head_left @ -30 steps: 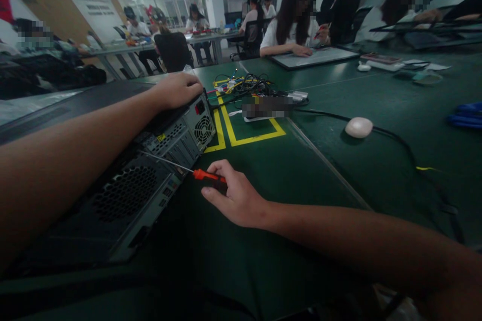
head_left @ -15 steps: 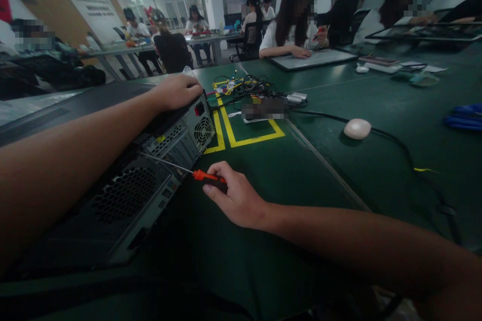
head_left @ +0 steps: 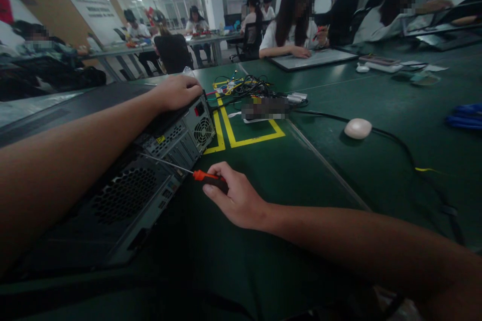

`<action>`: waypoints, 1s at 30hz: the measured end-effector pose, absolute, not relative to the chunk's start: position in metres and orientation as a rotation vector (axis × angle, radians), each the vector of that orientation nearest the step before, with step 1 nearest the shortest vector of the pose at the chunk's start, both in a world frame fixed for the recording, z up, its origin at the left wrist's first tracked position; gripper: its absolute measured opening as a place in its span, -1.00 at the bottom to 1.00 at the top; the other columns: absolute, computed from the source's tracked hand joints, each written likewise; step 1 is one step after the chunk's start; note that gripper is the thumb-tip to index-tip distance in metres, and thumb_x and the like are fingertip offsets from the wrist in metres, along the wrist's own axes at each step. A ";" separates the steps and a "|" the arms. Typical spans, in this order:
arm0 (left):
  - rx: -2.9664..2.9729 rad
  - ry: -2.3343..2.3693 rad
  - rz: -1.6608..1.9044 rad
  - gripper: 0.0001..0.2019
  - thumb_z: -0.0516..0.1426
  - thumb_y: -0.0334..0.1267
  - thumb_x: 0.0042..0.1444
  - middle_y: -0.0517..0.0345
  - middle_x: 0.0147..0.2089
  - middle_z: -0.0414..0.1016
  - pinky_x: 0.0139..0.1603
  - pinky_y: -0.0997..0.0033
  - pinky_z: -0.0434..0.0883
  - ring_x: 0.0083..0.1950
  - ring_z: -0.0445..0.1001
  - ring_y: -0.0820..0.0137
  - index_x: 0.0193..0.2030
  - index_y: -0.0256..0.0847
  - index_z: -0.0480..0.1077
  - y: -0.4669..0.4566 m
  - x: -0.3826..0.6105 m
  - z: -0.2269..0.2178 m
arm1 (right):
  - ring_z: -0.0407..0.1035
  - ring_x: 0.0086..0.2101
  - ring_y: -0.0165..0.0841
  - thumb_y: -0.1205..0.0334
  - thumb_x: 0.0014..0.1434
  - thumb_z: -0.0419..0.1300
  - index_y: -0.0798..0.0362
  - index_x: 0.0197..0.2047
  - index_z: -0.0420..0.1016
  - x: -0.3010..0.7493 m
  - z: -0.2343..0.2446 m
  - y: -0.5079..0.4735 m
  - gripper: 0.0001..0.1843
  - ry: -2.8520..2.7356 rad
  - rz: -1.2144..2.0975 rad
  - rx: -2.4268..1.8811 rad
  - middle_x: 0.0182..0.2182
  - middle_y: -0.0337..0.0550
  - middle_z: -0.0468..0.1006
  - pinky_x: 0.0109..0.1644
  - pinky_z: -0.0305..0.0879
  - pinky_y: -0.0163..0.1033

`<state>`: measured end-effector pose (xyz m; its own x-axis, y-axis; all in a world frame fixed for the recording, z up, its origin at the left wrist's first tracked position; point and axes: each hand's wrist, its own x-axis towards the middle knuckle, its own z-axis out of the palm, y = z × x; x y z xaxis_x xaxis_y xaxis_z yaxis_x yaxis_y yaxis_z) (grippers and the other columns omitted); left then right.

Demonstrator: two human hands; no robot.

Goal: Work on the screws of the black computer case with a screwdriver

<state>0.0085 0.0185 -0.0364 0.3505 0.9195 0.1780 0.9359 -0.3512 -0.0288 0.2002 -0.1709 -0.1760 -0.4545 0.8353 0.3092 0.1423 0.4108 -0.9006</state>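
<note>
Now — right hand (head_left: 235, 200) around screwdriver (head_left: 205, 176)

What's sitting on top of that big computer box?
The left hand lies on the far top edge of the computer case, its forearm stretching above. Whatever is under the palm is covered.

Single head view, facing forward-down, close above computer case (head_left: 131, 195) on table (head_left: 301, 180)

The tip of the screwdriver (head_left: 204, 175) is too small to make out against the computer case (head_left: 124, 200).
</note>
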 end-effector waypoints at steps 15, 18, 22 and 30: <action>-2.484 -1.696 -0.201 -0.39 -0.14 -0.05 0.34 -0.29 0.21 0.58 0.25 0.10 0.40 0.20 0.52 0.04 0.18 -0.41 0.56 0.022 0.005 -0.037 | 0.34 -0.32 -0.33 0.13 0.41 0.18 0.03 -0.07 0.40 0.200 -0.170 -0.173 -0.85 -1.847 1.063 -0.801 -0.33 -0.26 0.43 -0.20 0.25 -0.20; -2.494 -1.690 -0.192 -0.38 -0.15 -0.05 0.35 -0.31 0.20 0.59 0.24 0.09 0.40 0.19 0.53 0.03 0.17 -0.43 0.56 0.021 0.006 -0.036 | 0.35 -0.32 -0.34 0.13 0.43 0.17 0.05 -0.07 0.44 0.200 -0.172 -0.172 -0.84 -1.848 1.011 -0.782 -0.30 -0.23 0.46 -0.16 0.26 -0.19; -2.504 -1.683 -0.181 -0.38 -0.15 -0.05 0.35 -0.30 0.19 0.59 0.25 0.11 0.40 0.19 0.53 0.05 0.18 -0.43 0.56 0.020 0.007 -0.035 | 0.39 -0.27 -0.32 0.14 0.47 0.14 0.08 -0.03 0.49 0.200 -0.174 -0.170 -0.80 -1.861 0.958 -0.771 -0.25 -0.18 0.51 -0.11 0.28 -0.18; -2.493 -1.697 -0.179 -0.36 -0.16 -0.04 0.34 -0.28 0.22 0.58 0.27 0.09 0.39 0.23 0.52 0.02 0.20 -0.42 0.55 0.019 0.008 -0.035 | 0.42 -0.22 -0.31 0.09 0.55 0.02 0.08 0.01 0.50 0.199 -0.177 -0.167 -0.70 -1.908 0.967 -0.802 -0.24 -0.15 0.53 -0.08 0.31 -0.16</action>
<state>0.0082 0.0188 -0.0350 0.3642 0.9167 0.1645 0.9308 -0.3640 -0.0328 0.1992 -0.1672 -0.1766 -0.4506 0.8052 0.3855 0.1656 0.4997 -0.8502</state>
